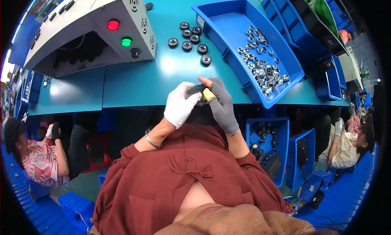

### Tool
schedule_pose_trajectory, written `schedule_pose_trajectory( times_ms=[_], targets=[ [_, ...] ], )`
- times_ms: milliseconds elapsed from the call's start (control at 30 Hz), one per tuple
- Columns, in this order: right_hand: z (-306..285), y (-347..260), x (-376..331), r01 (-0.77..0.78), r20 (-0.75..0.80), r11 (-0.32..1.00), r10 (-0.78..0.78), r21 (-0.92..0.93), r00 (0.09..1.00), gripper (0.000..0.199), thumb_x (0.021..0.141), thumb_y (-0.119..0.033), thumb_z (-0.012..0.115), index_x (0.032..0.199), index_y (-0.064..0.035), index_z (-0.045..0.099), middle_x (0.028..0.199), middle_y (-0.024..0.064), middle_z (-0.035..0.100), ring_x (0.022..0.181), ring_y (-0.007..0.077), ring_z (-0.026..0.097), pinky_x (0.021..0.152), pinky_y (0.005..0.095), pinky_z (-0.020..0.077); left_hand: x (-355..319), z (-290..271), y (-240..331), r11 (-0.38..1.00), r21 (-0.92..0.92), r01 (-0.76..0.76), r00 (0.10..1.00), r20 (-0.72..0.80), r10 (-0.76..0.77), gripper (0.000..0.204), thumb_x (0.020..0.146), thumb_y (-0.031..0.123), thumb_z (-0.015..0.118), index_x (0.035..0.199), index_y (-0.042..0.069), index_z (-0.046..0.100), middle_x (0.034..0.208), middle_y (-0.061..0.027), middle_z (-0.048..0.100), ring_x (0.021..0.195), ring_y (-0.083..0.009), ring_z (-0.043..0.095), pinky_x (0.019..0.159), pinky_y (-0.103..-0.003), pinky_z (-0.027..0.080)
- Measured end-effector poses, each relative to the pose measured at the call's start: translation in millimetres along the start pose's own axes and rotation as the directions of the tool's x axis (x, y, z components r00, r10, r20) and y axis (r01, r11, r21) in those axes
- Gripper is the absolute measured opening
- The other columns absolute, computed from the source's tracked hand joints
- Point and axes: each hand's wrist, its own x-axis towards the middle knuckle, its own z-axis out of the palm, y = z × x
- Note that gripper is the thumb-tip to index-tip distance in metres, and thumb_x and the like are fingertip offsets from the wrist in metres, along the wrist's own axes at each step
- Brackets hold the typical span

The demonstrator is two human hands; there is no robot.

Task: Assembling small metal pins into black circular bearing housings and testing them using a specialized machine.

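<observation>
My left hand (179,105), in a white glove with a metal bangle at the wrist, is closed around a small black wheel (196,89). My right hand (224,108) wears a grey glove with a bare fingertip. Its thumb, wrapped in yellow tape (209,94), presses against the right side of the same wheel, and its fingers curl behind it. Whether a smaller part sits between the fingers is hidden. Beyond my hands, several black wheels (187,46) lie loose on the teal tabletop (163,78).
A blue tray (228,57) of shiny metal parts (266,74) stands at right. At left is a cream machine (93,15) with red and green lights. Below the table edge, a blue bin (266,155) holds more wheels. Co-workers sit at left (42,161) and right (346,147).
</observation>
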Motion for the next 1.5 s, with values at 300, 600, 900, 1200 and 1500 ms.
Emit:
schedule_pose_trajectory(
  times_ms=[300,600,900,1200,1500],
  targets=[
    [9,-5,-29,-0.012,-0.002,0.999,0.012,0.036,1.0,0.038,0.092,0.002,0.049,0.126,0.0018,0.066,0.101,0.0069,0.058,0.09,0.0143,0.057,0.084,0.0241,0.0447,-30,1,-6,0.994,-0.078,-0.073,0.995,-0.076,0.067,0.021,0.092,0.007,0.072,0.108,-0.006,0.067,0.093,-0.011,0.071,0.074,-0.0137,0.067,0.067,-0.025,0.056],
    [6,1,-48,-0.267,0.115,0.864,0.24,0.427,0.964,0.037,0.096,-0.003,0.05,0.131,0.004,0.061,0.106,0.0031,0.066,0.092,0.0071,0.057,0.084,0.0222,0.0461,-49,3,-7,0.972,-0.219,0.081,0.992,-0.081,-0.101,0.021,0.098,0.014,0.066,0.105,-0.006,0.067,0.086,-0.0077,0.067,0.07,-0.0109,0.064,0.061,-0.024,0.053],
    [9,-2,-56,-0.193,0.206,0.945,0.14,0.264,0.968,0.045,0.088,-0.003,0.068,0.132,-0.0011,0.061,0.106,0.0006,0.064,0.094,0.0085,0.061,0.086,0.0231,0.0484,-68,2,-9,0.961,-0.219,0.171,0.983,-0.024,-0.18,0.026,0.102,0.026,0.061,0.09,0.003,0.064,0.074,-0.0023,0.058,0.06,-0.0079,0.05,0.056,-0.022,0.038],
    [6,-4,-50,0.208,0.151,0.976,-0.195,-0.073,0.969,0.04,0.081,-0.009,0.073,0.119,0.0009,0.066,0.105,0.0052,0.06,0.097,0.0158,0.062,0.085,0.0273,0.0498,-70,2,-17,0.836,-0.507,0.21,0.976,0.062,-0.207,0.023,0.102,0.025,0.061,0.097,0.002,0.064,0.081,-0.0046,0.06,0.064,-0.0113,0.052,0.058,-0.025,0.041],
    [0,-9,-36,0.453,0.262,0.741,-0.37,-0.495,0.891,0.036,0.065,-0.013,0.072,0.098,-0.0016,0.064,0.094,0.013,0.059,0.085,0.034,0.057,0.073,0.0418,0.0494,-61,0,-10,0.997,0.059,0.047,0.998,0.039,-0.049,0.026,0.095,0.014,0.07,0.112,-0.006,0.067,0.093,-0.0046,0.069,0.081,-0.0089,0.061,0.07,-0.024,0.049]
  ],
)
